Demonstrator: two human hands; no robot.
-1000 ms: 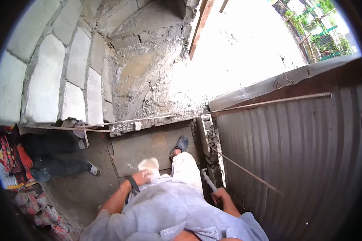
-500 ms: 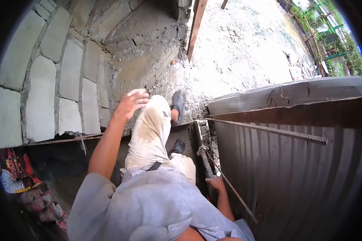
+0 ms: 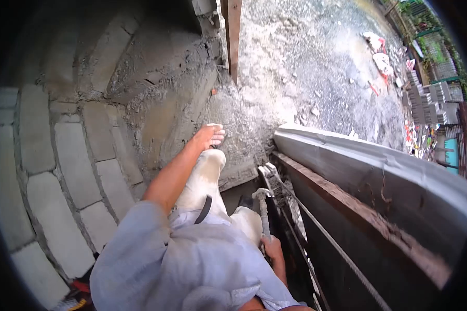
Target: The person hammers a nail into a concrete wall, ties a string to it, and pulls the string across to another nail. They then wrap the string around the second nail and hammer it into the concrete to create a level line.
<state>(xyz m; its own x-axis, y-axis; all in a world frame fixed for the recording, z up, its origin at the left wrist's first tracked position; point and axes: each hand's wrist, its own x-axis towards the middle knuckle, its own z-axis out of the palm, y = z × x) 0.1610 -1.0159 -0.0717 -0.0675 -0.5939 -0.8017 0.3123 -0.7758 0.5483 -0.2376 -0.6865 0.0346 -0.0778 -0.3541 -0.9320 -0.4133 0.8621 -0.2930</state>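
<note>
My left hand [image 3: 209, 136] is just above my raised knee [image 3: 208, 160], palm down, its fingers stretched out and nothing held in it. Down by my right thigh, my right hand [image 3: 272, 248] is wrapped round the handle of a hammer-like tool [image 3: 264, 212]. The tool points away from me, its pale, mortar-crusted head beside a narrow post [image 3: 269, 173]. A ribbed steel bar [image 3: 342, 251] slants past on the right.
A block wall [image 3: 72, 160] rises on the left. Rough concrete ground [image 3: 244, 119] lies ahead, with a wooden post [image 3: 233, 41] standing on it. Metal sheeting [image 3: 368, 166] with a wooden beam [image 3: 358, 217] runs along the right. Stacked blocks [image 3: 425, 103] and litter lie farther off.
My left hand has risen from my lap and moved forward over the knee. I have stepped up onto the concrete, and the view has turned. The tool stays in my right hand.
</note>
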